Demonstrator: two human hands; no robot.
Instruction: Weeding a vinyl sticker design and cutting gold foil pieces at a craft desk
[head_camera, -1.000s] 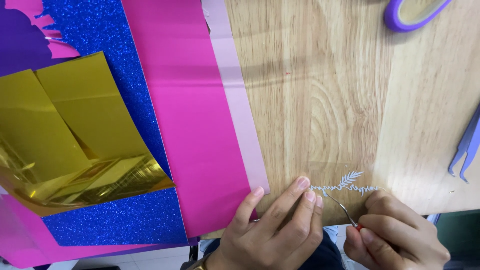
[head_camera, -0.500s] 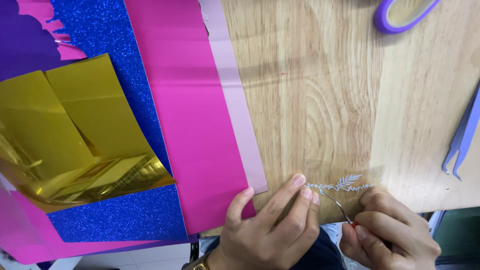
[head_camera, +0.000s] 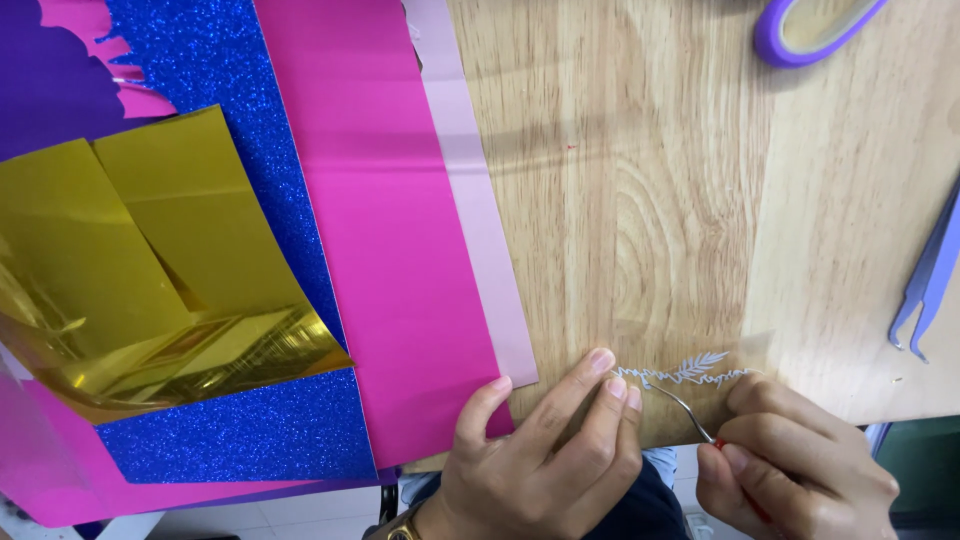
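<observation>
My left hand (head_camera: 540, 455) lies at the table's near edge with its fingertips pressing down the left end of a thin white cut-out with a leaf shape (head_camera: 690, 372), which lies on a clear film. My right hand (head_camera: 790, 460) grips a slim metal hook tool with a red handle (head_camera: 685, 408). The tool's tip touches the cut-out just right of my left fingertips. Both hands rest on the wooden table (head_camera: 680, 200).
Left of the hands lie sheets: bright pink paper (head_camera: 390, 230), a pale pink strip (head_camera: 470, 190), blue glitter sheet (head_camera: 240, 430), curled gold foil (head_camera: 150, 270) and purple paper (head_camera: 50, 90). A purple tape ring (head_camera: 800, 30) sits top right, lilac tweezers (head_camera: 930, 280) at the right edge.
The view has drifted slightly. Both hands stay on the cut-out, with the tool tip shifting only a little along it.
</observation>
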